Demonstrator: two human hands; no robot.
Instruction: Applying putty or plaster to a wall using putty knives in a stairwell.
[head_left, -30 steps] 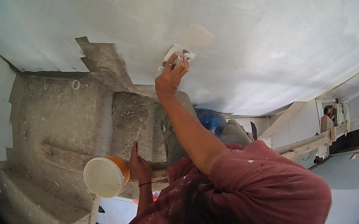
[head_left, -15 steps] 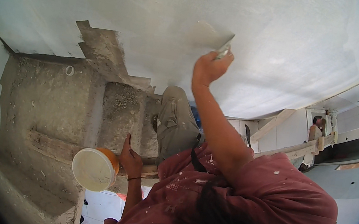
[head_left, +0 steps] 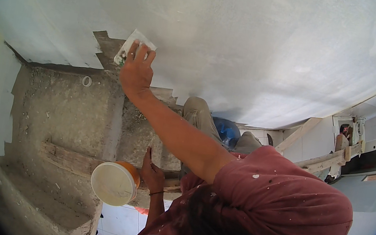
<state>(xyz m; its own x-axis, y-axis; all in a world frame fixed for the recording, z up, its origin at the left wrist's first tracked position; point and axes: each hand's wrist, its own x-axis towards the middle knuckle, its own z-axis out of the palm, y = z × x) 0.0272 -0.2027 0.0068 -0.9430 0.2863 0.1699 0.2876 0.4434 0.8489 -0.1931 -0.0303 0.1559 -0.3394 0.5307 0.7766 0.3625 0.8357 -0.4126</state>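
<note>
My right hand (head_left: 136, 78) is closed on a wide putty knife (head_left: 129, 43), its fingers spread over the pale, smeared blade. The blade lies against the whitish wall (head_left: 221, 38), at the edge of a bare grey patch (head_left: 108, 47). Lower down, my left hand (head_left: 153, 177) rests against the side of a white-rimmed orange bucket (head_left: 113, 183), one digit pointing up. The bucket tilts its mouth toward me and its inside looks coated off-white. My other left fingers are partly hidden.
Rough concrete with a short white pipe end (head_left: 86, 81) lies left, crossed by a wooden plank (head_left: 64, 157). A blue container (head_left: 226, 133) stands by my knee (head_left: 197, 111). Wooden boards (head_left: 322, 161) run to the right, near another person (head_left: 341, 143). White floor tiles (head_left: 120, 218) show below.
My right hand has swept the putty knife leftward along the wall, from the middle to the bare patch. The left hand and bucket keep their place beside each other; the view has shifted slightly.
</note>
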